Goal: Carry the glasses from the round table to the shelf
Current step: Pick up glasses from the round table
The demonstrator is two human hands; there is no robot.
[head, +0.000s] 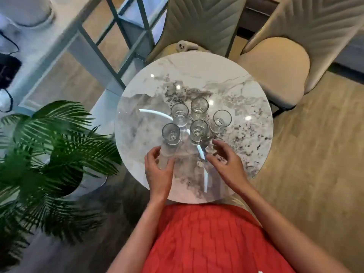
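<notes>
Head view: glasses (199,108) status?
– Five upright at table (197,66) centre. Left hand (158,168) curls round front-left glass (171,134); right hand (226,166) open, fingers spread, near the next one.

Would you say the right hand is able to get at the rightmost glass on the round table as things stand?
Probably yes. The right hand is open, its fingers just short of the rightmost glass, with only bare round table between them. The nearest other glass stands aside.
</notes>
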